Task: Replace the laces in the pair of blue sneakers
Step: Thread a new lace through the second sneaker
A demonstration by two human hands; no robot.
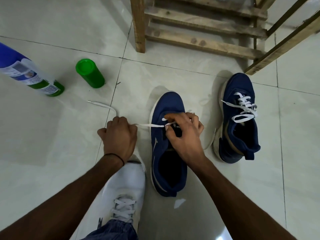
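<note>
Head view: on the tiled floor (52, 135), the left hand (119, 134) is fisted round a white lace (150, 125) stretched from the middle blue sneaker (168, 103). The right hand (185, 135) pinches that lace at the eyelets. The laced second sneaker (237, 85) lies just to its right.

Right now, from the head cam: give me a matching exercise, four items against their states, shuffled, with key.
Items:
1. centre blue sneaker
2. right blue sneaker
3. green cap
4. left hand

States:
A. upright, near the spray bottle
B. already laced, no hand on it
C. grips the white lace, pulled sideways
D. partly laced, right hand at its eyelets

Pairs: 1-D, 2-B, 3-A, 4-C.
</note>
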